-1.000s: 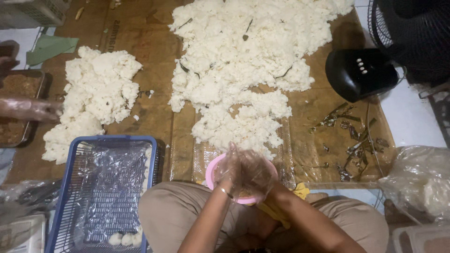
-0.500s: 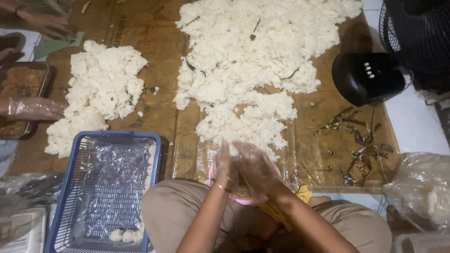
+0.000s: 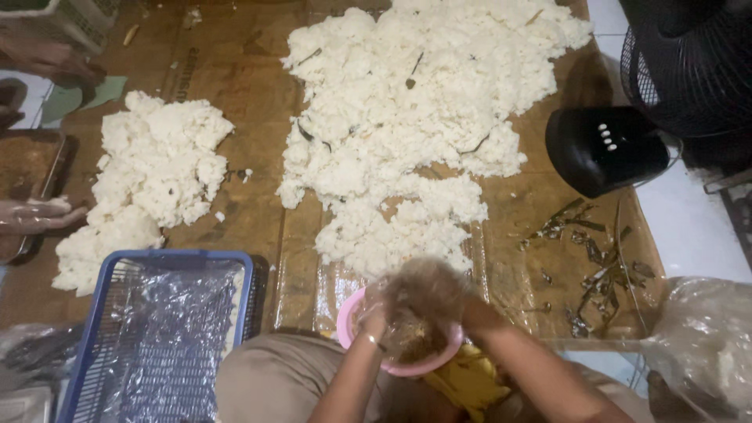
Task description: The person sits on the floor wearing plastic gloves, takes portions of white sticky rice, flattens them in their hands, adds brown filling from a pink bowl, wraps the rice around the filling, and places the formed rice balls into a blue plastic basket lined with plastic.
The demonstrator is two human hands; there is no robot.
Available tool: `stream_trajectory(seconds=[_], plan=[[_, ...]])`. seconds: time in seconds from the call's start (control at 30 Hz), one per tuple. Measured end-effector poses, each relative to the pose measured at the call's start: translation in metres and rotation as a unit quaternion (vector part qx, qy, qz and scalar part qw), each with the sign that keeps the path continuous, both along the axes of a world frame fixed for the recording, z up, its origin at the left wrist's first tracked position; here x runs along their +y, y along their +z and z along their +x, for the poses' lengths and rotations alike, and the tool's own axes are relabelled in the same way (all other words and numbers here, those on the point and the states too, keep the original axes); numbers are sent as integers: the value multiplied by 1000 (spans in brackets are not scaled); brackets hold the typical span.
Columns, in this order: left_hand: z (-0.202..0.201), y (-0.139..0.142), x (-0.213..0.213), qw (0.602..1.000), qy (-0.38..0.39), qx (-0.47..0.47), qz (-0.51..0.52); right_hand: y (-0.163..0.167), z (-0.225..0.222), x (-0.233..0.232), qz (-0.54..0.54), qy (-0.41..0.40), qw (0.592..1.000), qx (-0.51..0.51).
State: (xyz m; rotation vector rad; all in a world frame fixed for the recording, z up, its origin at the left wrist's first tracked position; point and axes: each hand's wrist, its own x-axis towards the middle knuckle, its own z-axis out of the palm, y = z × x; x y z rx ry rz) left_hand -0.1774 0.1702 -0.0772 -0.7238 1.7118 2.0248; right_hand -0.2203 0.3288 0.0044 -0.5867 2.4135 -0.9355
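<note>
Both hands (image 3: 423, 309) now lower, blurred over the pink bowl (image 3: 352, 313).

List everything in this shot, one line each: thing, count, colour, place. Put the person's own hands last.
Large rice heap: one, white, centre of the brown mat.
Small rice heap: one, white, left on the mat.
Mat: one, brown, under both heaps.
Basket: one, blue, lined with clear plastic, lower left.
Bowl: one, pink, below the large heap, under the hands.
Fan: one, black, upper right.
Leaf scraps: many, dark, right edge of the mat.
Plastic bag: one, clear, lower right.
Tray: one, brown contents, far left.
Another person's gloved hand: one, far left, by the tray.
Left hand: over the bowl, blurred.
Right hand: over the bowl, blurred.
</note>
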Motion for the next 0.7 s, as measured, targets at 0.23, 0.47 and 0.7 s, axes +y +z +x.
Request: stream_trajectory(seconds=[0.23, 0.47, 0.7], plan=[[12, -17, 8, 885, -128, 325, -307, -30, -148, 59, 154, -282, 939, 121], [11, -40, -1, 852, -115, 402, -315, -41, -142, 45, 204, -223, 950, 74], [35, 9, -152, 925, 110, 265, -249, -45, -82, 54, 121, -256, 958, -40]])
